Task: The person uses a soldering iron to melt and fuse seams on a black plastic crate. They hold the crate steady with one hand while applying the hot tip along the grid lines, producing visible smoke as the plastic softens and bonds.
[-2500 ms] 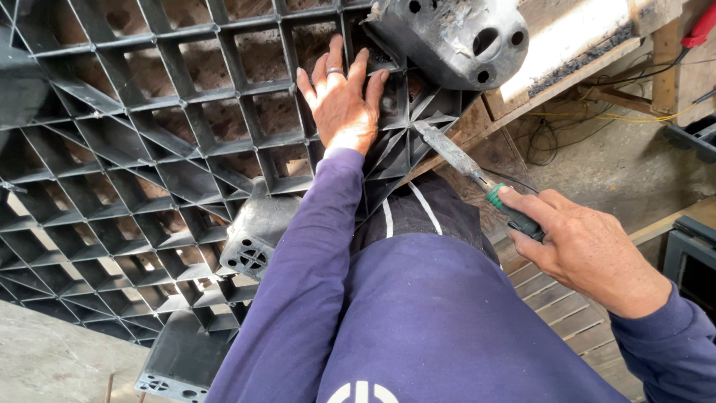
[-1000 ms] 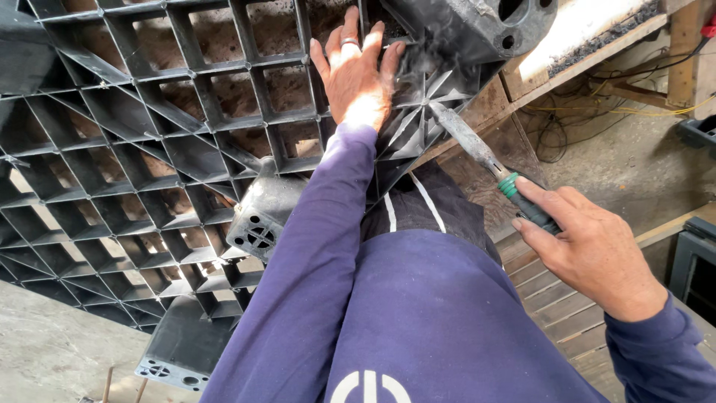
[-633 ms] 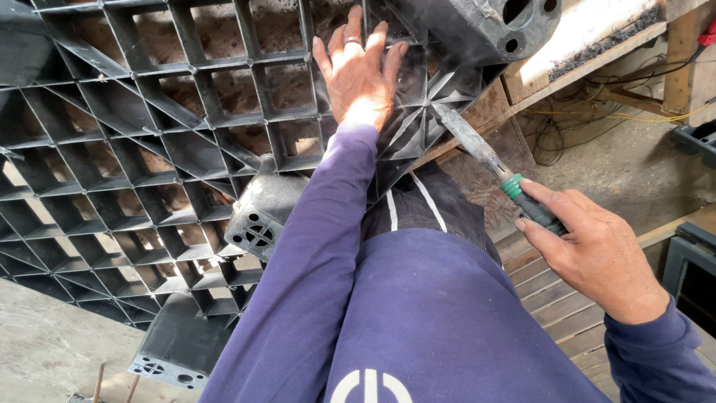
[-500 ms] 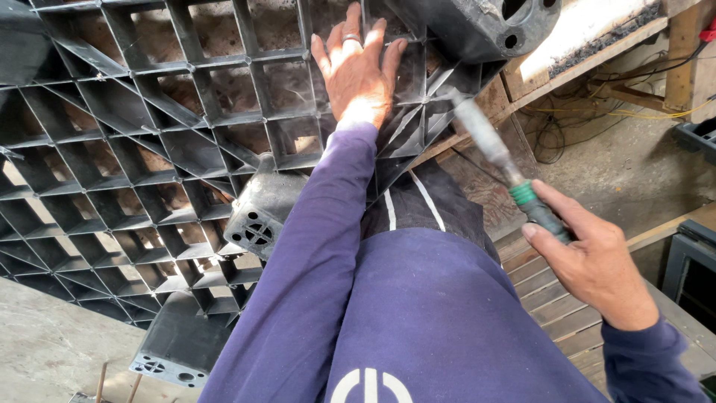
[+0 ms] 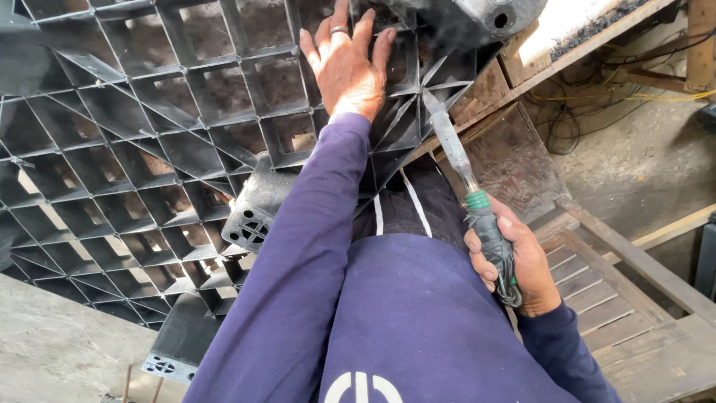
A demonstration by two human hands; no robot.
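1. Head view. A black plastic grid pallet (image 5: 149, 149), made of open square cells, fills the upper left of the frame. It lies tilted across the person's lap, and its near corner rests against the knees.
2. Left hand (image 5: 347, 67): palm flat on the pallet ribs near the top centre, fingers spread and extended, nothing gripped. There is a ring on one finger. The purple sleeve (image 5: 298, 261) runs from the wrist down to the lower frame.
3. Right hand (image 5: 511, 257): fingers wrapped tight round the dark, tape-bound handle of a knife (image 5: 466, 186), with the thumb along the handle.
4. Knife: a green collar sits where the blade meets the handle. The long grey blade points up and to the left, and its tip is at the pallet's ribbed edge, just right of the left hand. Whether the tip touches the plastic cannot be told.
5. A moulded black pallet foot (image 5: 257, 205) sits below the left forearm. Another black block (image 5: 477, 19) is at the top edge.
6. Surroundings: a wooden slatted platform (image 5: 619, 298) lies under and to the right of the right hand. Tangled wires (image 5: 597, 104) lie on the concrete floor at upper right.
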